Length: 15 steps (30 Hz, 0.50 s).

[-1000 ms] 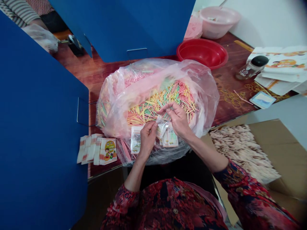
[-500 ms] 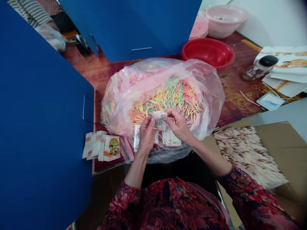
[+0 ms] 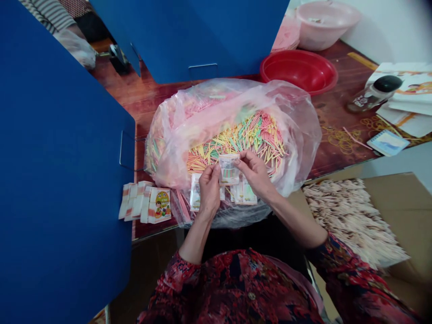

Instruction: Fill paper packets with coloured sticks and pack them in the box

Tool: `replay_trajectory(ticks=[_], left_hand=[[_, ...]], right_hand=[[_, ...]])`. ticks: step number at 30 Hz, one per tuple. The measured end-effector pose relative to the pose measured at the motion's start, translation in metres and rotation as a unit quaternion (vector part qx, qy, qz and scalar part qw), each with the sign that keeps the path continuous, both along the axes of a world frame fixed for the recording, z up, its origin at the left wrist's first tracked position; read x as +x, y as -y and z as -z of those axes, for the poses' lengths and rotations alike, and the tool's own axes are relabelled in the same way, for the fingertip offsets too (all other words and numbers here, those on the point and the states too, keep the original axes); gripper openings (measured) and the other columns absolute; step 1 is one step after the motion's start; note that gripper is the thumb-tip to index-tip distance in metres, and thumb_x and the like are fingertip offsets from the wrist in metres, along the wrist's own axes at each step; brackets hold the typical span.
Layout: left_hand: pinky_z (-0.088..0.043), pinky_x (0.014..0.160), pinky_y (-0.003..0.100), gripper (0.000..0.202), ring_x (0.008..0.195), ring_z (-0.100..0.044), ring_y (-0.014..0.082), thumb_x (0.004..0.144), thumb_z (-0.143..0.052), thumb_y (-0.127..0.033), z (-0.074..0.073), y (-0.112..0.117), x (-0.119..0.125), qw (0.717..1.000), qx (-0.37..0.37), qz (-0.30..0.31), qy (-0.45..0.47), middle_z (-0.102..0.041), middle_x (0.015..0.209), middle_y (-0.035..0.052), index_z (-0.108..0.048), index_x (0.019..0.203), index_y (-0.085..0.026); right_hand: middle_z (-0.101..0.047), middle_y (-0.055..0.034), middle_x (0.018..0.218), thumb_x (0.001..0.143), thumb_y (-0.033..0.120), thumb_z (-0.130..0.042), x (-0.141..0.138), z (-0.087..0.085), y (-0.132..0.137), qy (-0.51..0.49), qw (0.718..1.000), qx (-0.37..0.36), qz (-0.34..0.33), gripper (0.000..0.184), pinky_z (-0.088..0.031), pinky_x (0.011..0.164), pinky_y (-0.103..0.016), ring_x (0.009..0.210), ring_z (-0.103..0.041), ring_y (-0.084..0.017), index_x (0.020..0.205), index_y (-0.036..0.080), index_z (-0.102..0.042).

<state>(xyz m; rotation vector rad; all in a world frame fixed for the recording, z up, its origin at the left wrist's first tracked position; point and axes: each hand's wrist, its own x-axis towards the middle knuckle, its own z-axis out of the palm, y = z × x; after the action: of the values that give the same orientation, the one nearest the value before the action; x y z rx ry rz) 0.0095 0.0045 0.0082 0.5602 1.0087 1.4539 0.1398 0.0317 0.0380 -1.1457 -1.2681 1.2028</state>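
Between my two hands is a small clear-and-white packet [image 3: 230, 171] with coloured sticks showing through its window. My left hand [image 3: 209, 186] pinches its left edge, and my right hand [image 3: 254, 173] pinches the upper right corner. Just beyond lies a heap of thin pink, yellow and green sticks [image 3: 232, 139] in a large, open clear plastic bag [image 3: 168, 130]. Other packets lie on the bag's near edge, one packet [image 3: 195, 193] partly behind my left hand and another packet [image 3: 246, 194] below my right.
Bundled printed packets [image 3: 159, 206] lie at the left beside a blue partition [image 3: 67, 180]. A red basin [image 3: 300, 72], rubber bands [image 3: 340, 139], a bottle [image 3: 374, 93] and a notebook [image 3: 388, 142] are at the right. A cardboard box [image 3: 398, 198] holds many packets [image 3: 351, 220]. Another person's striped sleeve [image 3: 54, 15] shows top left.
The packet in my hands has turned flatter towards me, so the sticks in its window now show. My hands remain on its edges. The whole view has shifted slightly.
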Motion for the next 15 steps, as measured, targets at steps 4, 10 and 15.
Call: replay_trajectory(ticks=[4, 10, 15], left_hand=[[-0.047, 0.075, 0.024, 0.029, 0.075, -0.059, 0.0115, 0.09, -0.071, -0.048, -0.004, 0.008, -0.002, 0.995, 0.021, 0.087, -0.053, -0.068, 0.081, -0.0003, -0.07, 0.093, -0.018], [-0.049, 0.09, 0.034, 0.02, 0.094, -0.063, 0.0208, 0.096, -0.061, -0.036, -0.001, 0.027, -0.042, 0.89, 0.069, -0.006, -0.451, -0.071, 0.098, 0.0066, -0.072, 0.099, -0.02], [-0.046, 0.098, 0.047, 0.04, 0.108, -0.057, 0.0325, 0.09, -0.071, -0.035, 0.007, 0.045, -0.06, 0.686, 0.006, -0.001, -0.728, -0.063, 0.112, 0.0145, -0.069, 0.126, -0.017]], right_hand=[[-0.059, 0.0027, 0.073, 0.086, 0.049, -0.074, 0.004, -0.004, 0.006, 0.029, 0.999, -0.006, 0.012, 0.028, -0.04, 0.06, -0.027, 0.065, -0.05, -0.013, 0.088, 0.022, -0.064], [-0.054, 0.0034, 0.068, 0.089, 0.044, -0.071, 0.036, 0.009, 0.021, 0.021, 0.997, -0.035, 0.069, 0.025, -0.038, 0.056, -0.026, 0.059, -0.047, -0.013, 0.082, 0.023, -0.06], [-0.044, 0.0041, 0.065, 0.095, 0.041, -0.06, 0.044, 0.038, 0.039, 0.166, 0.977, 0.008, 0.133, 0.02, -0.034, 0.056, -0.028, 0.059, -0.041, -0.014, 0.085, 0.023, -0.059]])
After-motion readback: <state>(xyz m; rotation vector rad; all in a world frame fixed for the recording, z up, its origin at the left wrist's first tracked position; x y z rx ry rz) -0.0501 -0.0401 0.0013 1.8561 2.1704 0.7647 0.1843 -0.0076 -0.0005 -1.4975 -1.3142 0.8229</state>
